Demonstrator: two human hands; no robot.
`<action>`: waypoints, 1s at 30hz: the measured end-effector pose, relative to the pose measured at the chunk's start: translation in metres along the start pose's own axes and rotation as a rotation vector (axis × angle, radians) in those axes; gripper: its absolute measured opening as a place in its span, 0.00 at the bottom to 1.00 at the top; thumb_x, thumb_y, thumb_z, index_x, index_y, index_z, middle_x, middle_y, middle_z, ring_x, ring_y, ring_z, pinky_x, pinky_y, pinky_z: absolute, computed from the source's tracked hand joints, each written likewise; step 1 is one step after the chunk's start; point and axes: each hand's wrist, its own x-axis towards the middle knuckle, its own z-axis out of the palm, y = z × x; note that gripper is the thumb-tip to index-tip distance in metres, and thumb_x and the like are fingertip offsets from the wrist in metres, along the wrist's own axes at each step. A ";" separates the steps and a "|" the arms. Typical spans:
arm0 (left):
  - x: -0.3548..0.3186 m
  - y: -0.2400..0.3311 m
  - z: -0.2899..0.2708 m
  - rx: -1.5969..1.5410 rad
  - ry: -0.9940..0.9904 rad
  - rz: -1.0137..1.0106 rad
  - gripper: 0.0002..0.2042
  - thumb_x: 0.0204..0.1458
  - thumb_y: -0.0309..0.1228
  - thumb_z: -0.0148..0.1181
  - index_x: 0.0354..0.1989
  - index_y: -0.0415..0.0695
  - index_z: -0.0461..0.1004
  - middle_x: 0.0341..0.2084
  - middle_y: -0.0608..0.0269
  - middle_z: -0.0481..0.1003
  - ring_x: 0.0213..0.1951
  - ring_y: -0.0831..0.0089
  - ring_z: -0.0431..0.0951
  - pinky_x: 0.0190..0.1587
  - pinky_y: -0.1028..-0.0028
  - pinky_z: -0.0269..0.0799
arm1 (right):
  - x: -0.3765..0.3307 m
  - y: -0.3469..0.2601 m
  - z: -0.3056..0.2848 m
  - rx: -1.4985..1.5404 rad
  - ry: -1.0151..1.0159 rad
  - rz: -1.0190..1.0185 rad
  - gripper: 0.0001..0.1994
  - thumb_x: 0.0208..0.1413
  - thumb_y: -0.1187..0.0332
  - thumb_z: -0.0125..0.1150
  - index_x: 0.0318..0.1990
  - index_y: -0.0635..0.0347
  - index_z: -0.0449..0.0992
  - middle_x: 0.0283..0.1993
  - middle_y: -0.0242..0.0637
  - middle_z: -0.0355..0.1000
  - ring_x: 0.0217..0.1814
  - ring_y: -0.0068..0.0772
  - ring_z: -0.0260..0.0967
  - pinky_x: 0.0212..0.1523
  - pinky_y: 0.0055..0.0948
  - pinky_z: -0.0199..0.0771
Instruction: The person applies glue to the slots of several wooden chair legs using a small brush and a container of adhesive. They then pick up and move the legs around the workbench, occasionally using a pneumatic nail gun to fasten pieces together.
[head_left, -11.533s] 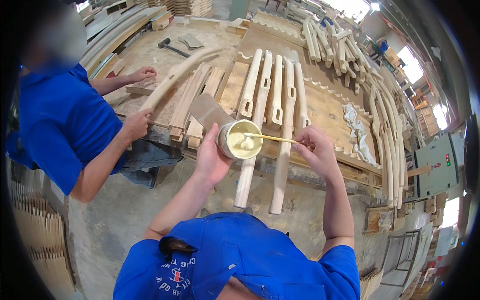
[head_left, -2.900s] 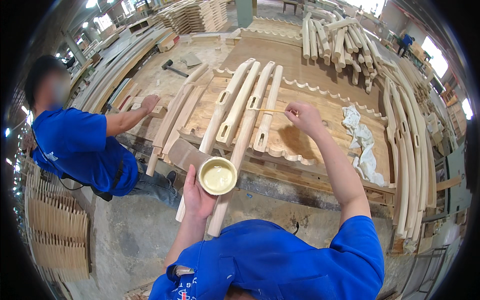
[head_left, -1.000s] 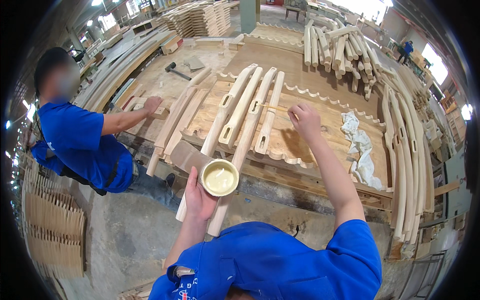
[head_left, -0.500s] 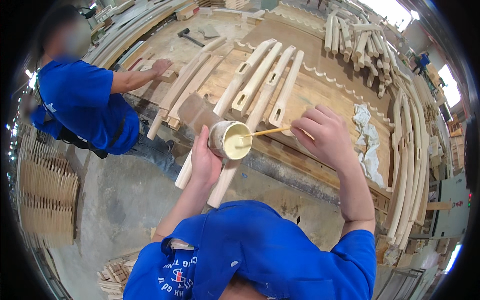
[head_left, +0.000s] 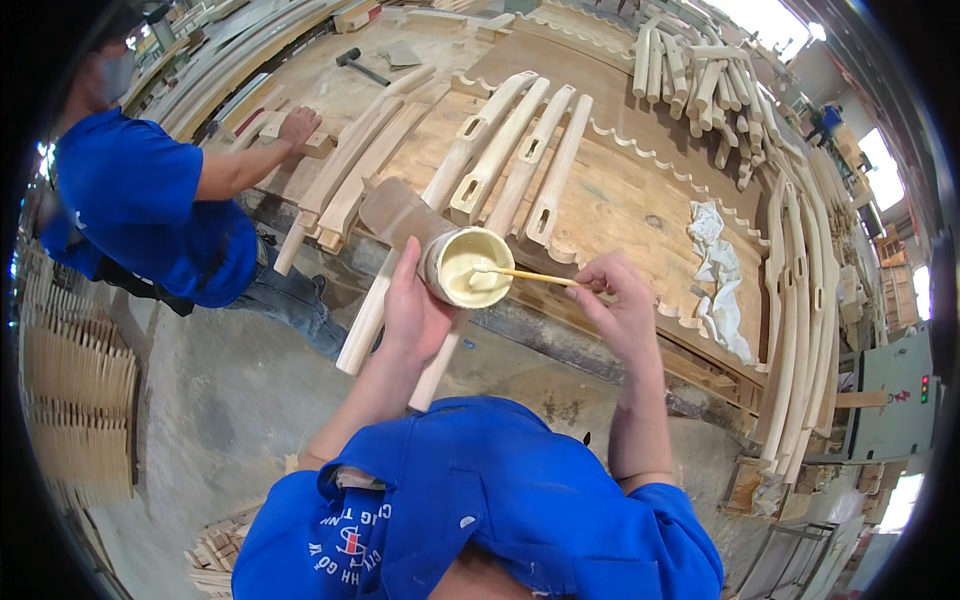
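Observation:
My left hand [head_left: 415, 310] is wrapped round a small can [head_left: 434, 266] with a smeared rim, tilted so its mouth faces me. Pale cream paste [head_left: 456, 272] lies inside. Between the fingertips of my right hand [head_left: 620, 300] is a thin wooden stick [head_left: 540, 275], its coated end dipped in the paste. Just beyond the can sits a flat brownish piece [head_left: 393, 208] whose kind I cannot make out. Several slotted, curved wooden bars [head_left: 497, 150] lie side by side on the bench, some reaching over its near edge.
At the left a co-worker in blue [head_left: 150, 200] rests a hand on a wooden block [head_left: 318, 145]. A mallet [head_left: 362, 66], a crumpled white cloth [head_left: 715, 265] and a pile of wooden bars [head_left: 710, 90] lie on the bench. More bars [head_left: 800, 320] line its right end, near a grey cabinet [head_left: 890, 400].
My right hand has come lower and to the left, nearer the can, with the stick still in the paste. The can has turned slightly more toward me, and the whole view has shifted a little.

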 end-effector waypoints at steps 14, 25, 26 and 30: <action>-0.001 -0.005 0.001 -0.001 -0.001 -0.071 0.26 0.62 0.49 0.36 0.56 0.39 0.63 0.52 0.57 0.68 0.56 0.66 0.67 0.60 0.63 0.59 | -0.017 -0.012 -0.003 0.066 -0.119 0.144 0.06 0.54 0.70 0.57 0.34 0.63 0.74 0.25 0.37 0.70 0.27 0.28 0.67 0.28 0.24 0.66; -0.002 -0.002 -0.008 -0.034 0.026 0.018 0.25 0.62 0.47 0.37 0.55 0.36 0.62 0.52 0.54 0.68 0.56 0.63 0.67 0.60 0.62 0.59 | 0.015 0.067 -0.024 -0.052 -0.010 0.278 0.11 0.57 0.63 0.54 0.36 0.61 0.75 0.25 0.39 0.71 0.28 0.31 0.67 0.32 0.27 0.67; -0.002 -0.001 -0.008 -0.030 0.059 0.036 0.26 0.62 0.47 0.36 0.55 0.35 0.62 0.52 0.53 0.68 0.56 0.62 0.67 0.60 0.61 0.59 | 0.019 0.074 -0.027 -0.120 -0.005 0.300 0.11 0.57 0.61 0.54 0.36 0.61 0.75 0.26 0.39 0.71 0.28 0.31 0.68 0.32 0.27 0.67; -0.004 0.006 -0.011 -0.064 0.066 0.018 0.26 0.62 0.47 0.36 0.55 0.35 0.62 0.52 0.52 0.68 0.56 0.62 0.66 0.61 0.60 0.58 | 0.031 0.080 -0.030 -0.241 -0.080 0.293 0.12 0.56 0.60 0.55 0.35 0.60 0.76 0.27 0.39 0.72 0.28 0.33 0.68 0.32 0.29 0.67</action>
